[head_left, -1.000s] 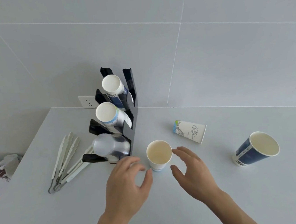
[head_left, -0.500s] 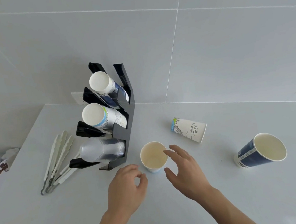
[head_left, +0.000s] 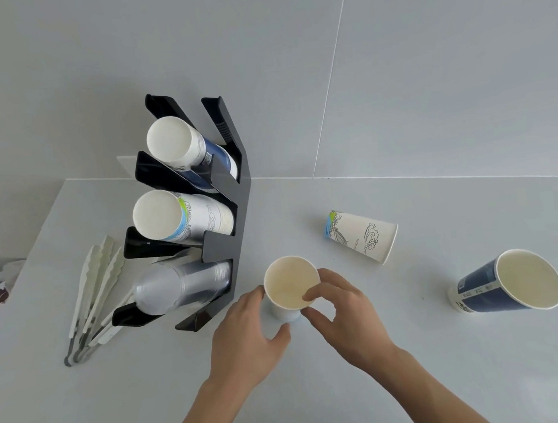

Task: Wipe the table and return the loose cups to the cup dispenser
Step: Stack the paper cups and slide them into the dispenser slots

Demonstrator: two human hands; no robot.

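Upright small cup, mouth up, both hands gripping

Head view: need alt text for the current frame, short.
Both hands, left hand and right hand, grip a small upright white cup on a white table beside a black cup dispenser. A patterned cup lies on its side, a navy cup further right, white tongs left.

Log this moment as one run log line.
phase: grasp | both hands: left hand, right hand grip upright white cup | waiting: tipped cup, blue cup | dispenser
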